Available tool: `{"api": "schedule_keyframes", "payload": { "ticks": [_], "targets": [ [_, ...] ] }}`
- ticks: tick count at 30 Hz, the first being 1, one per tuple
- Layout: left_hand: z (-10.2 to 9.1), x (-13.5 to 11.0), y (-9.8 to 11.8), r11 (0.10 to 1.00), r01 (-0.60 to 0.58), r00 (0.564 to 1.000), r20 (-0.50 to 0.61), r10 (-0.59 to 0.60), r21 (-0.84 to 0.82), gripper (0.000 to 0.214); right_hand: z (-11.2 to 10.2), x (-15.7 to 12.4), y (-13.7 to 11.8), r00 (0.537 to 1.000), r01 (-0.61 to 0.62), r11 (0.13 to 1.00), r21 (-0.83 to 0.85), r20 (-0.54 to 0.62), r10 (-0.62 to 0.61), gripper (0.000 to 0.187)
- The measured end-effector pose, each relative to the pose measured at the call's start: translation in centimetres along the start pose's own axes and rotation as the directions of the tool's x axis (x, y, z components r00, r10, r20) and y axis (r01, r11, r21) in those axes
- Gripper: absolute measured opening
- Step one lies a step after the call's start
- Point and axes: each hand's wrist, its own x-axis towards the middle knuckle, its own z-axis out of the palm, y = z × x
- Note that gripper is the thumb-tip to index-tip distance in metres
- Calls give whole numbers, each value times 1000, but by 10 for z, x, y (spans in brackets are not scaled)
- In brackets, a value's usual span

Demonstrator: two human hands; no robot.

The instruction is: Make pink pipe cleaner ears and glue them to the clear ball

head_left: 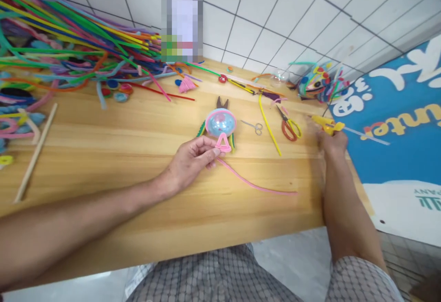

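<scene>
- Small grey scissors (254,126) lie on the table up and to the right of the left hand (191,162).
- Red-and-yellow-handled scissors (289,125) lie just left of the right hand (332,143), with a yellow pipe cleaner (268,125) beside them.
- A heap of coloured pipe cleaners (69,40) is spread far up-left of the left hand.
- A wooden stick (34,155) lies well to that hand's left.
- A blue banner (396,132) lies right of the right hand.

Grey checked shorts (213,276); forearms (86,219) and hands (193,159) bare.
</scene>
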Motion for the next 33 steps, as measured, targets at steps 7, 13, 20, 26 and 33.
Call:
{"api": "schedule_keyframes", "payload": {
  "ticks": [7,13,20,26,33],
  "targets": [
    [-2,2,0,1000,-7,1000,26,8,-23,28,13,-24,-98,994,9,967,255,-106,18,18],
    [-4,3,0,999,25,1000,19,-25,-20,29,45,-106,-201,973,80,937,340,177,-147,30],
    [-3,2,6,999,49,998,34,-49,-5,31,73,-140,-197,886,349,878,328,187,-423,28],
    [-3,2,5,998,55,997,60,-54,-14,28,75,-139,-177,868,417,866,274,162,-469,28],
    [-3,2,4,998,58,997,46,-56,-37,27,78,-140,-175,818,531,815,234,110,-564,33]
  ]
}}
